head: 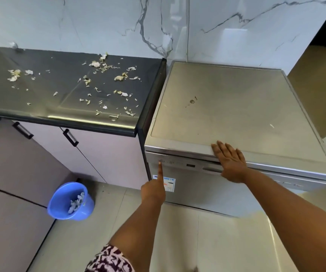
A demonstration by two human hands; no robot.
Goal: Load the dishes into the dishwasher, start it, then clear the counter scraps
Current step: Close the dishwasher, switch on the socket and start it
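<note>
The dishwasher (207, 185) stands shut straight ahead of me, its door closed under the flat steel top, and both my hands are on it. My left hand (154, 190) has the index finger stretched out, its tip touching the left end of the control strip (175, 163) along the door's upper edge, while the other fingers are curled into the palm and hold nothing. My right hand (229, 162) lies flat with fingers straight and together, pressed over the front edge of the top just right of the strip, above the door handle recess (212, 170). Below my left fingertip a label (168, 182) sits on the door front. To the left of my left hand, the dark counter (40, 107) touches the dishwasher's side and is strewn with pale scraps (103, 65). Lower left of that hand, a blue bucket (60, 205) stands on the floor with some scraps inside it, just beside the cabinet doors (91, 154).
</note>
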